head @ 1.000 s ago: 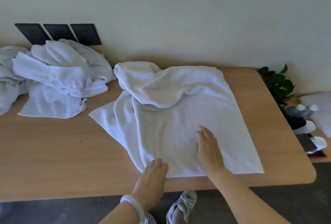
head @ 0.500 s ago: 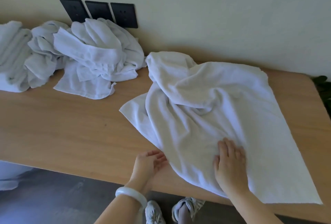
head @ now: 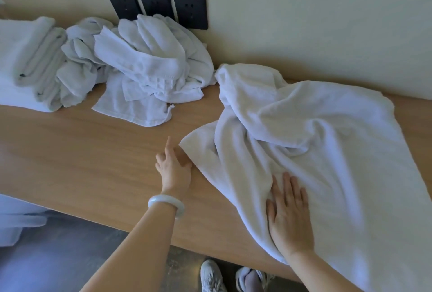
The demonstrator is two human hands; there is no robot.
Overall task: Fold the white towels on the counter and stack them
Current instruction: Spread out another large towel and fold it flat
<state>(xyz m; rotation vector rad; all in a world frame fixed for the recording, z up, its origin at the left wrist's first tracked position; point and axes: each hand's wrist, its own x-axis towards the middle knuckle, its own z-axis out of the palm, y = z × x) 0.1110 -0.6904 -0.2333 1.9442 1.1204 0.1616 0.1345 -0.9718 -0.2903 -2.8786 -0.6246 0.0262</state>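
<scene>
Wooden counter [head: 81, 163] against a pale wall, three black sockets [head: 155, 8] at upper left. Below them a heap [head: 152, 65] of unfolded towels. At far left what looks like a folded stack [head: 28, 58], cut by the frame edge. Centre to right: the towel [head: 315, 140] being worked, spread on the counter but bunched and ridged in its upper half.

Since a second ago: left hand [head: 174, 168] gone from the near hem up to the towel's left corner, now touching it, index finger straight, other fingers bent toward the cloth. Cannot tell whether already pinching the corner. Right hand [head: 288, 217] still flat on the towel near its lower edge, fingers straight, pressing, holding nothing. View swung left too, bringing the whole heap into sight.

Meaning for the task: flattening stage, no fold made yet. Likely about to draw that corner out while pinning with the right. Heap untouched, so most of the work remains.

Hard to make out: how many towels in the heap and the stack; the towel's far left corner, buried in the bunching; its lower right corner, blurred and running out of frame.
</scene>
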